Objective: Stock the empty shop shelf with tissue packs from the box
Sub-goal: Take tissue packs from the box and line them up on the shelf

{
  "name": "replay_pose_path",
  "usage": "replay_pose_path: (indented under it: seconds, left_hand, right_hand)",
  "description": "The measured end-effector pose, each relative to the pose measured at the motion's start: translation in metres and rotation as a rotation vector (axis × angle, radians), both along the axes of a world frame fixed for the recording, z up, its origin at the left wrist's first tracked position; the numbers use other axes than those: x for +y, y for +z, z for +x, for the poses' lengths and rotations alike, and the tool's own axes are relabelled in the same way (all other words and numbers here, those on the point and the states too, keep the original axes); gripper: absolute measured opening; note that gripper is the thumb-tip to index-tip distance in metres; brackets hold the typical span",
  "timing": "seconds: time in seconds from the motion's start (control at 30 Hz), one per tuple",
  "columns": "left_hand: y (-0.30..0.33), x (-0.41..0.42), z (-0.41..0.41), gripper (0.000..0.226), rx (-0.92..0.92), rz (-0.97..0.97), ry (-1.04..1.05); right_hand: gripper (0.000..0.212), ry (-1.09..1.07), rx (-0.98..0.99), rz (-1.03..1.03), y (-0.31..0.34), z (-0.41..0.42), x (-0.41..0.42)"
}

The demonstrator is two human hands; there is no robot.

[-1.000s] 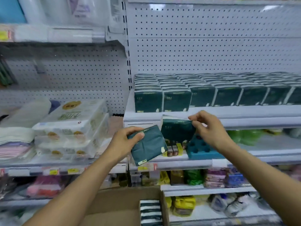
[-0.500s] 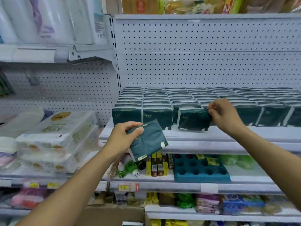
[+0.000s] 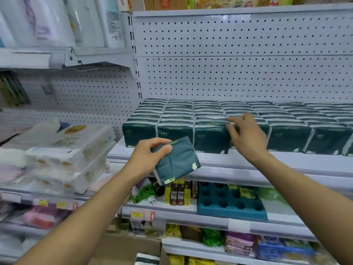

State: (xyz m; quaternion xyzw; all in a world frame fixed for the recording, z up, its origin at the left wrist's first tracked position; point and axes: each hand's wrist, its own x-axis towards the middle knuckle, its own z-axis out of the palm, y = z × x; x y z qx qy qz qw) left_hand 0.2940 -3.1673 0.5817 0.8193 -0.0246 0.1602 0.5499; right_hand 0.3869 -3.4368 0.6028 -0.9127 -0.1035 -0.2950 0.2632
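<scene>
Dark green plastic-wrapped tissue pack (image 3: 176, 161) gripped by left hand (image 3: 147, 159), tilted. Right hand (image 3: 246, 136) fingers curled at front row of shelved dark green packs (image 3: 211, 137); grip unclear. Row toppling risked if nudged.

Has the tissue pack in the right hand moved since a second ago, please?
Yes. It went up from below the shelf edge onto the shelf, into the front row of packs, where the right hand touches its top.

Shop: pegboard shelving (image 3: 229, 73) w/ price tags (image 3: 142, 215), stocked goods.

L hand (image 3: 148, 157) grips pack (image 3: 176, 161) | R hand (image 3: 246, 135) on shelf packs (image 3: 211, 137)
</scene>
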Motion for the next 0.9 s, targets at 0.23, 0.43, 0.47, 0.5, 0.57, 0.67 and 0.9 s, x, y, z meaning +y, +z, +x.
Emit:
replay_pose_path:
  seconds: [0.23, 0.43, 0.47, 0.5, 0.57, 0.67, 0.9]
  left_hand:
    - [0.011, -0.052, 0.006, 0.019, -0.061, 0.022, -0.215]
    - [0.020, -0.107, 0.020, 0.021, -0.089, 0.067, -0.277]
    - [0.020, -0.112, 0.024, 0.026, -0.126, 0.099, -0.225]
    - [0.020, -0.115, 0.029, 0.031, -0.178, 0.157, -0.154]
    - [0.018, -0.116, 0.039, 0.041, -0.286, 0.351, -0.013]
    - [0.008, -0.108, 0.059, 0.060, -0.360, 0.791, 0.062]
    - [-0.018, -0.097, 0.086, 0.092, -0.395, 1.326, 0.073]
  right_hand:
    - [0.050, 0.591, 0.276, 0.207, -0.002, -0.056, -0.002]
    - [0.027, 0.571, 0.265, 0.269, -0.003, -0.046, -0.055]
    - [0.026, 0.547, 0.234, 0.300, -0.001, -0.044, -0.065]
    - [0.026, 0.509, 0.199, 0.335, 0.002, -0.041, -0.076]
    - [0.025, 0.424, 0.144, 0.395, 0.006, -0.035, -0.097]
    - [0.024, 0.325, 0.096, 0.446, 0.002, -0.019, -0.125]
    - [0.029, 0.128, 0.043, 0.236, -0.033, 0.006, -0.127]
